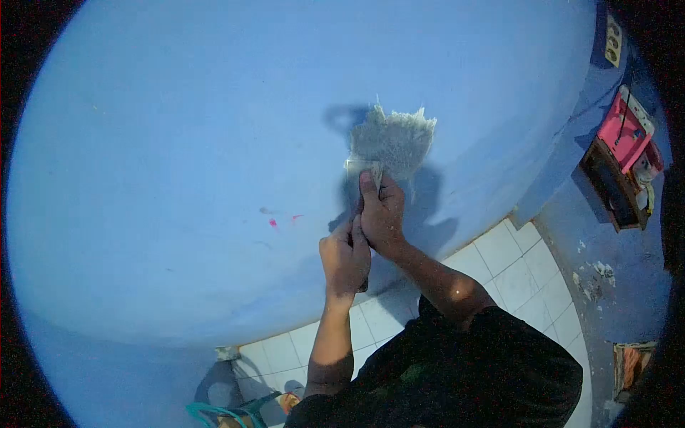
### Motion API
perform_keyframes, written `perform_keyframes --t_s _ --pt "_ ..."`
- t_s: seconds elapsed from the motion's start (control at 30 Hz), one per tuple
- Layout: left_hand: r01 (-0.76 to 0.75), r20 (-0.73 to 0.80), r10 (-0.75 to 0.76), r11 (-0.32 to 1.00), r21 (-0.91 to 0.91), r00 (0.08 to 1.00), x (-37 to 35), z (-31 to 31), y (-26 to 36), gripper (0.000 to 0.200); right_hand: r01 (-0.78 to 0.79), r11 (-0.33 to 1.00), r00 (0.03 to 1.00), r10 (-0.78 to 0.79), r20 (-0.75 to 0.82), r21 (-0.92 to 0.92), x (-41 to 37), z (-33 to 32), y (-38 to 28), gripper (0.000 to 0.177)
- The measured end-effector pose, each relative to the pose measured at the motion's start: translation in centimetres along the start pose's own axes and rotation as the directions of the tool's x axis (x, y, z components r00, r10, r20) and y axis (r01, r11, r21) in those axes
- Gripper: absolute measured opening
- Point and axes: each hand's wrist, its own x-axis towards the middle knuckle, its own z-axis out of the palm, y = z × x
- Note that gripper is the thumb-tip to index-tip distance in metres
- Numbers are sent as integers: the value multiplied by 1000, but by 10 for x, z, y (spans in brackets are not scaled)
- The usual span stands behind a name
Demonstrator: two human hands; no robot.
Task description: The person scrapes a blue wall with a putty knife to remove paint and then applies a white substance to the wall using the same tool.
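Both of my hands are closed around a scraper [354, 171], its flat blade against the blue wall [214, 128]. My left hand [344, 258] wraps the handle, whose end shows below the palm. Higher up, my right hand [382, 214] grips near the blade, with the thumb pressed flat on it. Just above the blade is a rough grey bare patch [392, 139] with ragged, whitish edges where the paint is gone. Shadows of my hands and the tool fall on the wall around it.
Pink marks [273, 223] dot the wall to the left. White floor tiles [492, 260] run along its base. At the right are a small wooden shelf [615, 185] holding pink items and a socket strip [613, 43]. A teal object [221, 411] lies at the bottom left.
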Motion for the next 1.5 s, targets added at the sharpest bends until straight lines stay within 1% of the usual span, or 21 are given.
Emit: perform_keyframes --t_s 0.1,0.23,0.4,0.47,0.5,0.53,0.6,0.67,0.7,0.77,0.83,0.9,0.93,1.0,1.07,1.1,1.2,1.27,1.4,1.47,1.5 --pt "-21 74 20 1000 13 997 8 -4 -9 22 8 1000 1000 -7 -29 19 -1 4 -5 27" --pt "-53 57 52 998 22 997 7 -6 -5 22 32 995 999 -30 -23 92 -8 4 0 24" --pt "21 46 -15 990 -141 999 14 -2 -6 16 96 992 994 -92 -50 85 -2 8 -3 23" --pt "80 86 -68 986 -144 994 13 -10 3 17 62 976 996 -48 -69 211 -3 11 -3 23" --pt "133 123 -115 980 -148 986 12 -14 6 18 58 976 997 -46 -59 209 -5 11 -1 23" --pt "131 115 -115 980 -150 987 11 -12 3 18 74 985 997 -67 -49 157 -5 10 0 24" --pt "9 54 0 985 -171 999 12 -4 -5 20 105 989 994 -101 -42 108 1 6 -5 26" --pt "-41 50 50 983 -177 997 29 -4 3 21 81 995 993 -86 -80 -65 8 5 -28 27" --pt "-82 47 92 979 -188 995 34 -4 6 22 79 995 993 -84 -81 -69 10 6 -31 27" --pt "-42 85 55 988 -148 995 29 -9 8 23 48 997 997 -44 -71 56 15 8 -37 30" --pt "-27 111 39 994 -107 993 21 -7 7 24 77 997 995 -77 -59 -1 0 1 -17 26" --pt "130 144 -105 975 -181 984 7 1 -8 25 103 994 993 -106 -57 -42 2 2 -6 22" --pt "174 164 -135 952 -251 977 6 2 -10 26 168 985 984 -171 -60 -45 4 3 -3 22" --pt "184 154 -146 946 -265 977 20 -5 12 26 215 975 974 -218 -61 -55 8 1 -4 22" --pt "170 155 -129 941 -291 979 29 -8 19 28 69 998 997 -69 25 -2 19 1 -20 22" --pt "178 152 -138 940 -291 979 25 -9 16 28 63 998 997 -63 32 -5 13 1 -18 22" --pt "184 153 -151 955 -232 977 18 -6 9 30 110 993 994 -110 4 -43 4 1 -15 22" --pt "286 194 -226 877 -386 955 14 -1 8 32 141 990 988 -138 -70 27 3 4 -14 27" --pt "255 207 -186 886 -387 960 27 -3 17 32 238 971 971 -237 -23 37 15 2 -27 25" --pt "264 195 -199 873 -410 960 14 1 5 32 190 971 981 -193 -6 -145 6 -1 -31 25" --pt "273 191 -210 862 -426 959 10 4 -2 32 197 970 980 -200 -5 -142 4 -3 -26 25"
